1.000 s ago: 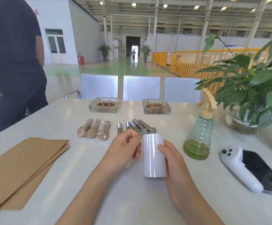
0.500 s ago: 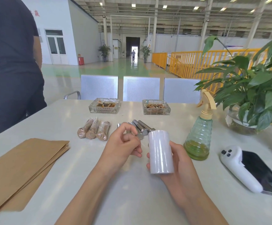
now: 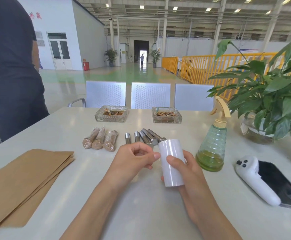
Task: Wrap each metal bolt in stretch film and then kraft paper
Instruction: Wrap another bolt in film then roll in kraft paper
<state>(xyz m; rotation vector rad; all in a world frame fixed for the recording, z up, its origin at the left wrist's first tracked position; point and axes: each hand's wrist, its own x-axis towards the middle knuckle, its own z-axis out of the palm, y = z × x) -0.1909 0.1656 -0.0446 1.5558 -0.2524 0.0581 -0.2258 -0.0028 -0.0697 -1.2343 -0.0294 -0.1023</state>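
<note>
Fingers (image 3: 156, 155) of the left hand (image 3: 132, 161) now pinch at the film roll (image 3: 171, 161), which the right hand (image 3: 188, 172) has raised clear of the surface (image 3: 141, 213), suggesting film-end location before wrapping a bolt (image 3: 127, 138).

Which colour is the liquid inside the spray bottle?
Yellow-green, low in the spray bottle; seen in the head view.

Wearer's body: two bare forearms.
No sleeves, gloves, watch or rings on left hand (image 3: 132, 160) or right hand (image 3: 186, 172); nails short.
</note>
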